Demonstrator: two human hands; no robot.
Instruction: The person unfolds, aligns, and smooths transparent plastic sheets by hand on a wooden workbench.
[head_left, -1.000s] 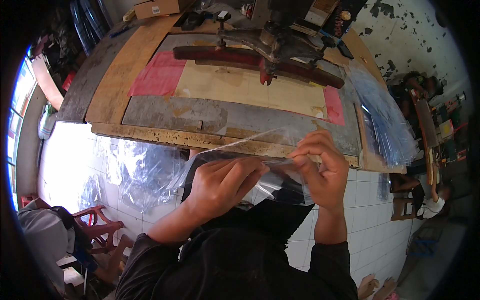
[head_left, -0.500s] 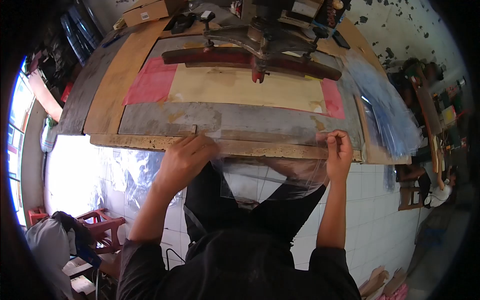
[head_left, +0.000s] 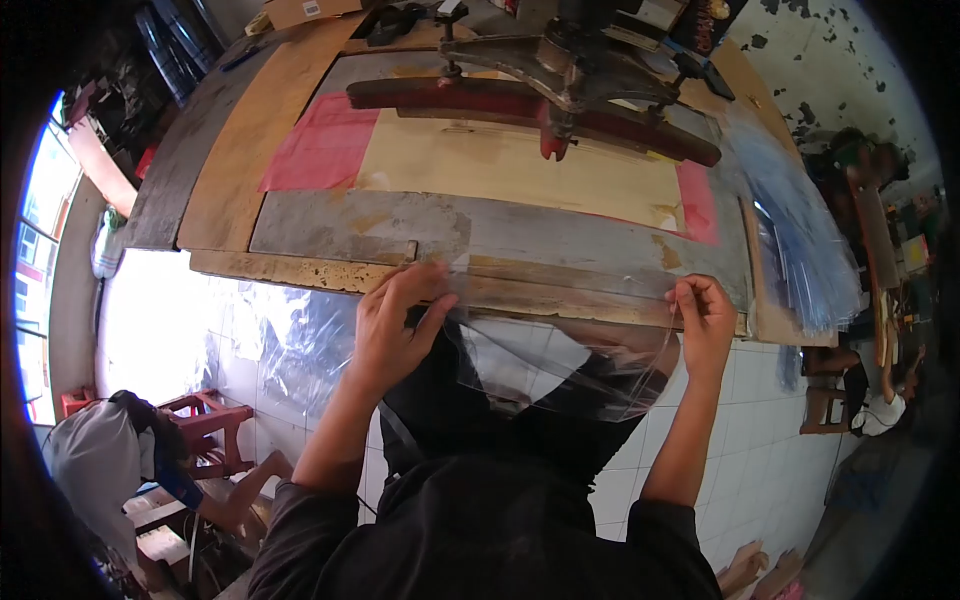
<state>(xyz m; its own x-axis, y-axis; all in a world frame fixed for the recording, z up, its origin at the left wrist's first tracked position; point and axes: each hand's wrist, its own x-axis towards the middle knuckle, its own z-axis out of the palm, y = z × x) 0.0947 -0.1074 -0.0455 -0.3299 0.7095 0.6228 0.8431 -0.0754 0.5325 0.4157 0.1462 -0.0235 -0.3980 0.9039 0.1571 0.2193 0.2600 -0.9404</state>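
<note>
A clear plastic sheet (head_left: 560,345) hangs over the front edge of the table, above my lap. My right hand (head_left: 708,315) pinches its right edge between thumb and fingers. At the sheet's left edge is my left hand (head_left: 395,325), its thumb spread away from the fingers; the fingertips are slightly blurred, and whether they touch the plastic is hard to see. Beyond the hands, a beige panel with pink ends (head_left: 500,160) lies on the grey table plate (head_left: 350,220). Over that panel stands a metal press bar (head_left: 620,120) with red paint.
A pile of clear bluish plastic sheets (head_left: 800,240) lies at the table's right. More plastic (head_left: 310,345) is on the tiled floor at left. A red stool (head_left: 210,430) and another person (head_left: 110,470) are at lower left. Someone else (head_left: 880,400) sits far right.
My left thumb has spread away from the fingers, which were bunched at the sheet's left edge. My right hand keeps its pinch. The whole view has shifted a little.
</note>
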